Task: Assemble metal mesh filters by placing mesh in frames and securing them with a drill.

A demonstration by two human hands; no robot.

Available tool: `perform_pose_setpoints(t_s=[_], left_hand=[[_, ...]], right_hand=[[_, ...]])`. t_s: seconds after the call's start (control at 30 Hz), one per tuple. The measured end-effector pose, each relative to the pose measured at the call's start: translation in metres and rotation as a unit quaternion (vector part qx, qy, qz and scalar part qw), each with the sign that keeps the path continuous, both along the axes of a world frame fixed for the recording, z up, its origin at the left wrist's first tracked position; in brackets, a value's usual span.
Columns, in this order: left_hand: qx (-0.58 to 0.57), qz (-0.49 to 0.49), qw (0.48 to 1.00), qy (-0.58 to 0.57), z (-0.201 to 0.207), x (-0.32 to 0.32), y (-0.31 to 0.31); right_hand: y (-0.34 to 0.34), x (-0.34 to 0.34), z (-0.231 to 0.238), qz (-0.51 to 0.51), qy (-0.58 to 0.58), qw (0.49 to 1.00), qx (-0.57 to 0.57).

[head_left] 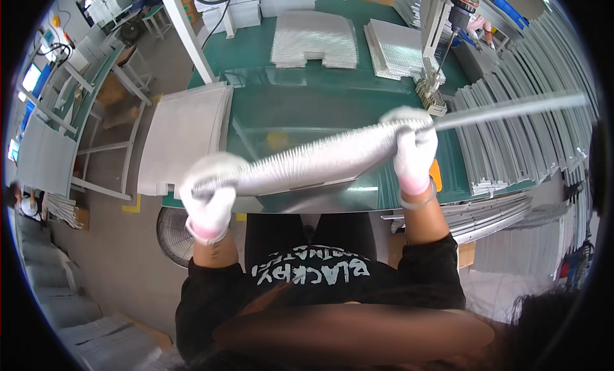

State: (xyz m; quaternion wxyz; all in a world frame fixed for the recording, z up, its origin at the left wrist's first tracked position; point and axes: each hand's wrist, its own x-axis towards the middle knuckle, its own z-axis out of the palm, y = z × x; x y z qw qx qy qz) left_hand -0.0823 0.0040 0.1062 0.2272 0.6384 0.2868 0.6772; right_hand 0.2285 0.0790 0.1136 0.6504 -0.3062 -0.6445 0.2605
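A pale silver pleated sheet [326,155] is stretched between my hands above the green worktable [281,96]. My left hand [214,189], in a white glove, is closed around its left end near the table's front edge. Higher up, my right hand [414,144], also gloved in white, grips the other end, so the sheet slopes up to the right. A long light-grey strip [511,109] reaches out to the right beside my right hand; its near end is hidden, and I cannot tell whether that hand holds it. Motion blurs the sheet and strip.
Flat white panels [182,131] are stacked at the table's left. Silver notched sheets [313,38] and another sheet stack [393,48] lie at the back. A drill-like machine [432,93] stands back right. Many upright frames [505,128] line the right side. A floor fan [174,233] sits below left.
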Motion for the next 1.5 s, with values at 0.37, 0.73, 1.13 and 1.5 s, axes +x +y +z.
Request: perform_pose_setpoints(t_s=[0.37,0.73,1.13,1.5], left_hand=[[0.025,0.057,0.998,-0.019,-0.013,0.005,0.017],[-0.018,0.083,0.994,-0.072,-0.019,0.002,0.024],[-0.123,0.023,0.991,0.037,0.004,-0.03,0.013],[0.034,0.032,0.998,-0.043,0.002,-0.007,0.016]], right_hand=[[0.012,0.006,-0.021,0.112,0.058,0.992,0.027],[0.018,0.028,0.012,0.036,-0.121,0.99,0.062],[0.0,-0.006,0.132,0.16,-0.497,0.828,0.203],[0.0,-0.054,0.128,0.277,-0.529,0.789,0.146]])
